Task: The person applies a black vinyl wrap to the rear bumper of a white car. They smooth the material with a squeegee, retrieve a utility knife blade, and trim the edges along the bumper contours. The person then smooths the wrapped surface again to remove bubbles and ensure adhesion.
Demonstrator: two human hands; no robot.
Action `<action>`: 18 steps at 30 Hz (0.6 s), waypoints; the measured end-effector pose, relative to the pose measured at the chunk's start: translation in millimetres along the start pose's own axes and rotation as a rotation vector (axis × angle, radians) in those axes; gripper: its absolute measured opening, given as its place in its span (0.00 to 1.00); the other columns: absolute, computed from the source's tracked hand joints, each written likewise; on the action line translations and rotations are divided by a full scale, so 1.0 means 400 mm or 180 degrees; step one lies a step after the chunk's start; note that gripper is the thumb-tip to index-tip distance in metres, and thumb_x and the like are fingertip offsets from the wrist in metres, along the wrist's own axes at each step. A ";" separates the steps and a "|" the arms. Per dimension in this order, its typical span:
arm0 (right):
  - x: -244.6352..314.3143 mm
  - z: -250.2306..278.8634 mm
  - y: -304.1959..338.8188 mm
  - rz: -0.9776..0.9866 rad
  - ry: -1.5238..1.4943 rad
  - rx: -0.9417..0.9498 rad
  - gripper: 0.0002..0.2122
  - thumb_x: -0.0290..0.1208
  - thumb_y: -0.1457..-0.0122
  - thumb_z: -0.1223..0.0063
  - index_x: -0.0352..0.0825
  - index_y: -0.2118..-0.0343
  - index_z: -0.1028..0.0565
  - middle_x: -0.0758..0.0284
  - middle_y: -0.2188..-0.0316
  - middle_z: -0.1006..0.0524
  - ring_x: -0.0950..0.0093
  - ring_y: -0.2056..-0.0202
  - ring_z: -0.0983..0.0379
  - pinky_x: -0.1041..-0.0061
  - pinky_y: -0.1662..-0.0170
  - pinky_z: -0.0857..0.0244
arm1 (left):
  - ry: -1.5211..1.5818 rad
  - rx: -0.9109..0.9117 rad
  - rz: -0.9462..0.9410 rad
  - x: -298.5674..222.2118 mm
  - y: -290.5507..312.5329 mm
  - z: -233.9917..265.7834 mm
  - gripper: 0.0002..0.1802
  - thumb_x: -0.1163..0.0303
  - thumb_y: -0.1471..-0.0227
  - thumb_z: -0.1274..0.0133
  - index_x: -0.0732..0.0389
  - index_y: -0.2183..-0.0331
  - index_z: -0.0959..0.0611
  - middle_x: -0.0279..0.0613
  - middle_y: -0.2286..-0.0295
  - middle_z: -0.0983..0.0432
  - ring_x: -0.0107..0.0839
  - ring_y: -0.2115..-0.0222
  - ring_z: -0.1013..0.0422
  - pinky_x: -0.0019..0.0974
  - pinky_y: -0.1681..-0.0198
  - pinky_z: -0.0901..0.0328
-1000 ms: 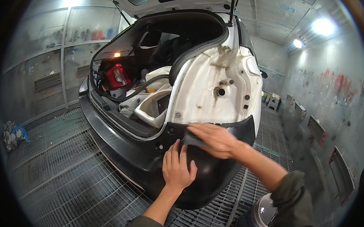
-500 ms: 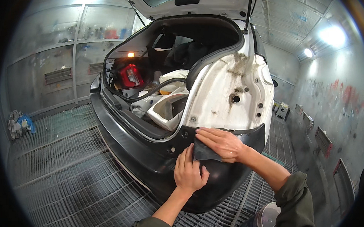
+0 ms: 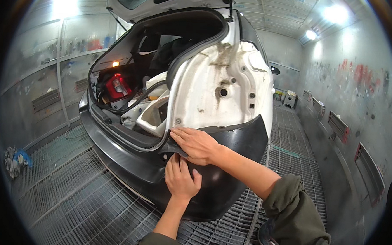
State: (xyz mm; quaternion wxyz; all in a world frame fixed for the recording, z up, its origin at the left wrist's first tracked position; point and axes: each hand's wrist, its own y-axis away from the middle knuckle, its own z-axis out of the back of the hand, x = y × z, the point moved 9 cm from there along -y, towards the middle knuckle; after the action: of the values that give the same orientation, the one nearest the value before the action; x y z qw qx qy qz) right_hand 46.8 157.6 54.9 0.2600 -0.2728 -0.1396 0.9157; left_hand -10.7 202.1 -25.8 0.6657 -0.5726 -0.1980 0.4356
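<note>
A black bumper (image 3: 210, 189) wraps the rear corner of a white car (image 3: 206, 83). At its upper edge, by the tailgate opening, my right hand (image 3: 195, 144) presses a dark sheet of sandpaper (image 3: 176, 149) against the surface, fingers stretched flat and together. Most of the sheet is hidden under that palm. Just below, my left hand (image 3: 181, 179) rests its fingertips on the bumper, close to the sheet's lower edge. Its thumb stands apart and nothing shows in its grasp. Beside my hands is a small round hole (image 3: 165, 156) in the bumper.
The raised tailgate (image 3: 140, 2) hangs overhead. Inside the boot lie a red tail light (image 3: 118, 86) and a white tub (image 3: 150, 120). Metal grating (image 3: 83, 192) forms the floor. Crumpled grey and blue material (image 3: 17, 162) lies at left; grey walls (image 3: 350, 103) stand around.
My view has shifted to the right, so the car appears farther left. My right hand has slid the sandpaper leftward along the bumper edge toward the tailgate opening. The left hand stays just below it.
</note>
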 end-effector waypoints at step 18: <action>-0.261 0.201 0.431 -0.1205 0.0211 -0.0097 0.31 0.31 0.47 0.40 0.25 0.39 0.34 0.49 0.42 0.28 0.54 0.39 0.33 0.61 0.33 0.41 | 0.0107 0.0112 -0.0039 -0.021 -0.023 0.017 0.37 0.64 0.55 0.49 0.67 0.42 0.26 0.59 0.46 0.30 0.59 0.48 0.32 0.55 0.43 0.37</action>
State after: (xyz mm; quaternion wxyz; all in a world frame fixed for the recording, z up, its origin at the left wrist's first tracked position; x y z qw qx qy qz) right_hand 6.7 -51.8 96.1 0.4279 -0.2756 -0.1937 0.8387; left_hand -17.2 199.4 -13.5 0.6816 -0.5668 -0.1827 0.4252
